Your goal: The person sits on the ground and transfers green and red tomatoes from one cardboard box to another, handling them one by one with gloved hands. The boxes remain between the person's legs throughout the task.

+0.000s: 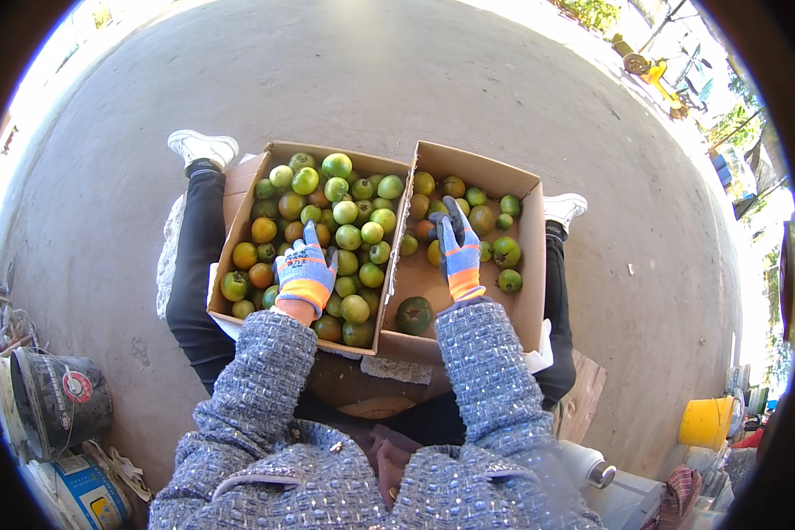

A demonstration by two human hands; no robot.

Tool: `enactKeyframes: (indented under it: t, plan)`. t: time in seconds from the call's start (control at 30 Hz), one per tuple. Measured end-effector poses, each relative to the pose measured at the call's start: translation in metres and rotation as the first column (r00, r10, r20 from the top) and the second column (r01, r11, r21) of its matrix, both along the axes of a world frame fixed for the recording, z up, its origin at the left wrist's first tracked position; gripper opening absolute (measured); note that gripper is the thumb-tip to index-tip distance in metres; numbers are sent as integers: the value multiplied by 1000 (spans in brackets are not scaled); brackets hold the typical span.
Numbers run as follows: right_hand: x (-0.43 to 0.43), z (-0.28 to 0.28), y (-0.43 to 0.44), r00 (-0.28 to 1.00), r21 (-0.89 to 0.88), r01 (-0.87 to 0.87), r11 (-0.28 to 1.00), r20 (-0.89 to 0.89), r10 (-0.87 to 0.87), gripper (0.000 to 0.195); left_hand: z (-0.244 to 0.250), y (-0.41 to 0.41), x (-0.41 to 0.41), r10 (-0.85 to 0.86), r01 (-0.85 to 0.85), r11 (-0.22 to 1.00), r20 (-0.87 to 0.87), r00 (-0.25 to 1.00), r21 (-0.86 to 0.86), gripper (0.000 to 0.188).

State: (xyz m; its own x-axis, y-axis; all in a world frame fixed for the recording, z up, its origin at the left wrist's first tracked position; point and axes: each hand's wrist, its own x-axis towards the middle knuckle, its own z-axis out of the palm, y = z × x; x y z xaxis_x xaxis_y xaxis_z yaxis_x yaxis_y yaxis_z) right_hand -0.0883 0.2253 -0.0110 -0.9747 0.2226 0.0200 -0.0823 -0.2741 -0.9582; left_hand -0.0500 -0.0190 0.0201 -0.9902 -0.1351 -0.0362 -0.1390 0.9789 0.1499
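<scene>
Two cardboard boxes stand side by side between the person's legs. The left cardboard box (240, 246) is filled with green and orange tomatoes (348, 236). My left hand (306, 268), in a blue and orange work glove, is over these tomatoes, its index finger beside a small green one; whether its fingers grip anything underneath cannot be told. The right cardboard box (533, 248) has fewer tomatoes, mostly toward its far side, and one large dark green tomato (414, 315) near its close edge. My right hand (458, 248), gloved alike, reaches in among them, its fingertips beside a reddish tomato (424, 230).
Black bucket (63, 401) and a blue-labelled tub (83, 493) stand at the lower left. A yellow bucket (705, 423), a white bottle-like container (586, 464) and cloth (677, 497) are at the lower right. Concrete floor (384, 86) surrounds the boxes.
</scene>
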Motion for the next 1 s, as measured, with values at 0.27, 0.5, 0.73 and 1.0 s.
enactKeyframes:
  t: [0.27, 0.5, 0.73, 1.0]
  plan:
    - [10, 23, -19, 976, 325, -41, 945, -191, 108, 49, -3, -8, -3, 221, -117, 548, -9, 975, 828, 59]
    - [38, 70, -47, 647, 963, 164, 212, -267, 714, 84, -20, 13, -3, 44, 254, 16, -255, 966, 967, 38]
    - [22, 44, -29, 899, 655, 166, 737, -407, 159, 64, -8, 3, -3, 159, 325, 552, -480, 863, 768, 47]
    - [-5, 10, 39, 767, -505, 641, 578, 384, -515, 39, -25, -14, -11, -87, 112, 992, -366, 927, 49, 63]
